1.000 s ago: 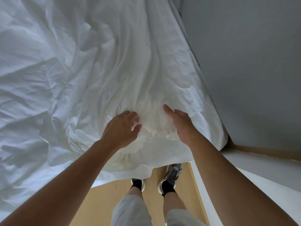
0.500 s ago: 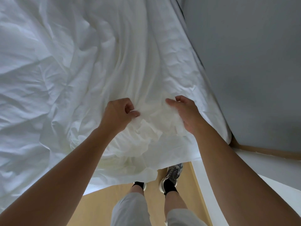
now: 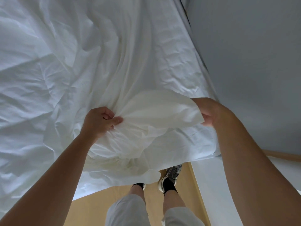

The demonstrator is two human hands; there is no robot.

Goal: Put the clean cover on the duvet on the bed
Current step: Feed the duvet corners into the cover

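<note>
Left hand (image 3: 101,122) is fisted on a bunch of the white wrinkled fabric duvet cover (image 3: 65,70), thumb pressed over the gather. Right hand (image 3: 211,111) grips the far corner of a cream-white fabric flap (image 3: 162,110), with its fingertips hidden behind the cloth. Hands are well apart, with the flap lifted and stretched between them. Cannot tell whether the flap is cover or duvet.

The cover spreads ahead and left of both hands, and the bed is hidden under it. Its near edge hangs below the hands, bunched under the left wrist. A plain grey wall (image 3: 252,62) is right of the right hand.

Below the hands:
- light wooden floor (image 3: 91,207)
- legs in pale grey trousers (image 3: 130,209)
- black socks (image 3: 168,185)
- grey sneaker (image 3: 171,174), toe under the hanging edge
</note>
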